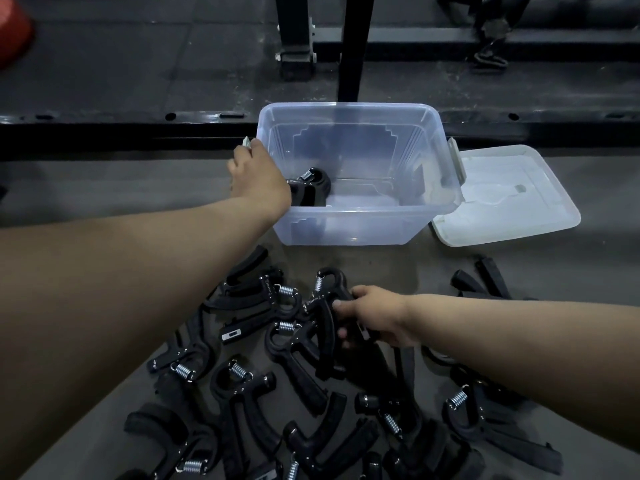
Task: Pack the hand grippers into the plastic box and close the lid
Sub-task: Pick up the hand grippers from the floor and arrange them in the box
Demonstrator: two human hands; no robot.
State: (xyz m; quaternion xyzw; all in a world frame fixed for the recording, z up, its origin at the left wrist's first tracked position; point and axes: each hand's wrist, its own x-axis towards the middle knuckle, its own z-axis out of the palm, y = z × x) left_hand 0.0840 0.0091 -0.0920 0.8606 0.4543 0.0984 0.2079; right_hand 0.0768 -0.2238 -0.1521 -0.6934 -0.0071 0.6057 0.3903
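Observation:
A clear plastic box [433, 161] stands open on the grey floor ahead of me. One black hand gripper [313, 188] lies inside at its near left corner. My left hand [258, 178] rests on the box's left rim, fingers curled over the edge by the latch. Several black hand grippers [263, 375] with steel springs lie heaped on the floor close to me. My right hand [375, 315] is closed around the handle of one gripper [327, 306] at the top of that heap. The white lid [502, 195] lies flat to the right of the box.
A black metal rack frame [353, 46] and a low black rail [104, 133] run behind the box. Something red [14, 29] sits at the far left corner. A few black straps [481, 282] lie right of the heap, below the lid.

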